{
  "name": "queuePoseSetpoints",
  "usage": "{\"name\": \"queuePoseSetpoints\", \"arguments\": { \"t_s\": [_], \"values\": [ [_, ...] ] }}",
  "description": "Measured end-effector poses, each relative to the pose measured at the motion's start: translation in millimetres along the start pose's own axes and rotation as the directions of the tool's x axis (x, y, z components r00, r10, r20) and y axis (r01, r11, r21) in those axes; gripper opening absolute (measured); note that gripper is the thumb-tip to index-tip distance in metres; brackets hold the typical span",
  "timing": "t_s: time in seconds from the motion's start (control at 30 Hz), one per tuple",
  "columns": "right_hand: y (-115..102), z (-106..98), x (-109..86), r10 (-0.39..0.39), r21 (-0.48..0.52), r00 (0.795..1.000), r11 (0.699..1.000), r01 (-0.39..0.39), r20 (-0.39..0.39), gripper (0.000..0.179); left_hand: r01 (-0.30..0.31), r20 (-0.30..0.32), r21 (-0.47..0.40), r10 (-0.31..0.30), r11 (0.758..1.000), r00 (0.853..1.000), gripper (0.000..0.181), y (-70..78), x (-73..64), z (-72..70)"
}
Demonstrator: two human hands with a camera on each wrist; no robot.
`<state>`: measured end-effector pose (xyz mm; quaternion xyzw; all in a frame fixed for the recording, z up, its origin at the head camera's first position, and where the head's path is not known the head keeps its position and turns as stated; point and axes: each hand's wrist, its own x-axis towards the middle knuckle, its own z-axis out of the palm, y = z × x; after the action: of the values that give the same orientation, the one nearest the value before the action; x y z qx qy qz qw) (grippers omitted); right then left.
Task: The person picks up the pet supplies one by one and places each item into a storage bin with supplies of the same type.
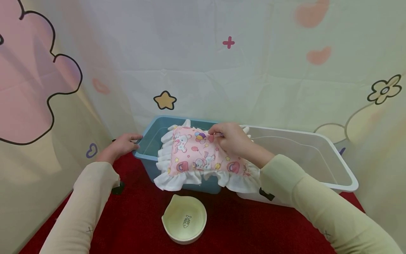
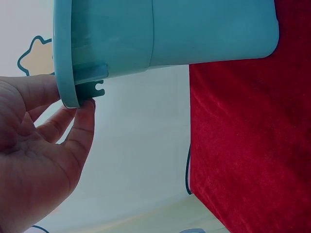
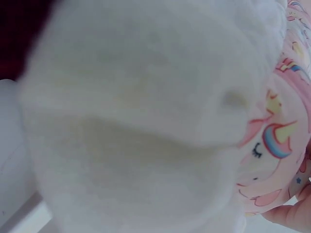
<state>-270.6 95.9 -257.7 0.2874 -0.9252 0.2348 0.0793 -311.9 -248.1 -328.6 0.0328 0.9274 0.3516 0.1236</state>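
Note:
A pink cushion (image 1: 198, 153) with unicorn and balloon prints and a white ruffled edge is pinched near its top by my right hand (image 1: 233, 139). It is over the blue plastic bin (image 1: 148, 155), and its right side reaches the white bin beside it. My left hand (image 1: 123, 144) grips the blue bin's left rim. The left wrist view shows that hand (image 2: 43, 141) with thumb and fingers on either side of the rim (image 2: 65, 92). White ruffle (image 3: 146, 121) fills most of the right wrist view, where only fingertips show at the right edge.
The white bin (image 1: 317, 158) stands right of the blue one. In front of them, a cream bowl (image 1: 184, 220) with a fishbone drawing sits on the red cloth (image 1: 133, 218). A printed curtain (image 1: 203, 77) hangs close behind the bins.

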Motion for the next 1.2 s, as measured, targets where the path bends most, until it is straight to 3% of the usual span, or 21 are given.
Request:
{"name": "queuePoseSetpoints", "arguments": {
  "t_s": [0.27, 0.47, 0.7, 0.97, 1.2],
  "values": [
    [-1, 0, 4.4, 0.045, 0.018, 0.999, 0.999, -0.046, 0.017, 0.028, -0.006, -0.007, 0.004, 0.006, 1.000, 1.000, 0.053, -0.1, -1.0, 0.6],
    [0, 1, 8.9, 0.038, -0.003, 0.999, 0.999, -0.038, 0.002, 0.029, 0.010, -0.008, -0.003, -0.010, 1.000, 1.000, 0.055, -6.4, 3.9, 0.7],
    [2, 3, 13.8, 0.063, -0.010, 0.998, 0.998, -0.063, 0.011, 0.028, 0.006, -0.012, -0.002, -0.006, 1.000, 1.000, 0.054, -0.8, -0.9, 0.9],
    [3, 7, 18.4, 0.032, -0.007, 0.999, 0.999, -0.032, 0.004, 0.028, 0.009, -0.013, -0.007, -0.009, 1.000, 1.000, 0.055, -2.8, 0.5, 1.3],
    [0, 6, 23.3, 0.068, 0.010, 0.998, 0.998, -0.068, 0.005, 0.026, -0.001, -0.016, -0.006, 0.001, 1.000, 1.000, 0.055, -1.8, -1.3, 0.8]
  ]
}}
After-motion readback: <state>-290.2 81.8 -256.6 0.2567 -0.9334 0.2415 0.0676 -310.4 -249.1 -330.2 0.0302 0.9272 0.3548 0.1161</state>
